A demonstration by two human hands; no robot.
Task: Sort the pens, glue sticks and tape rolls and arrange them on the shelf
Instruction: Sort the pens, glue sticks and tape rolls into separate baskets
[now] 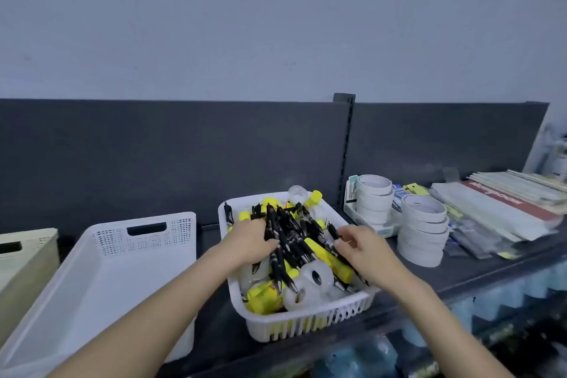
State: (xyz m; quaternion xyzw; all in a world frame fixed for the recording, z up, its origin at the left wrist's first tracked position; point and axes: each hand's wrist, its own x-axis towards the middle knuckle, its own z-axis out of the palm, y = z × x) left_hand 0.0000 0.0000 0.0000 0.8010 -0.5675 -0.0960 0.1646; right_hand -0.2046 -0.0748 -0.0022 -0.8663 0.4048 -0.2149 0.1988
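Note:
A white slotted basket (306, 325) on the dark shelf holds a heap of black pens (288, 224), yellow glue sticks (334, 258) and clear tape rolls (316, 278). My left hand (250, 239) is inside the basket, its fingers curled round a bunch of black pens. My right hand (362, 247) reaches in from the right and pinches the end of a black pen (333, 232) between thumb and fingers.
An empty white bin (101, 270) stands left of the basket, with a beige bin (27, 258) further left. Stacks of white tape rolls (423, 230) and piled paper packets (503, 209) lie to the right. A dark back panel (171, 156) rises behind.

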